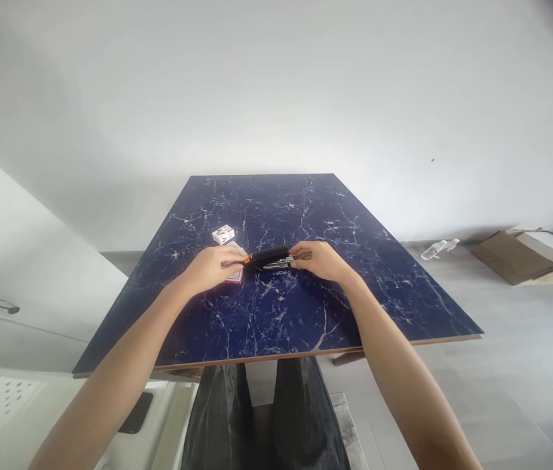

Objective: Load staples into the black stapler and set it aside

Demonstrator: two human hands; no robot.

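Stapler, just one and black, sits opened up between two hands above one tabletop, dark blue with pale veining, its front edge partly covered by the forearms. Off to the right on the floor is one brown carton, cut off by the picture's edge. The left hand pinches one end of the stapler, and the right hand pinches the other; its fingertips hide exactly which part they grip. One red-edged packet lies under the left hand, mostly covered, so its shape is hard to make out. One small white box stands just beyond that hand, its print too small to read. One orange piece shows at the left fingertips
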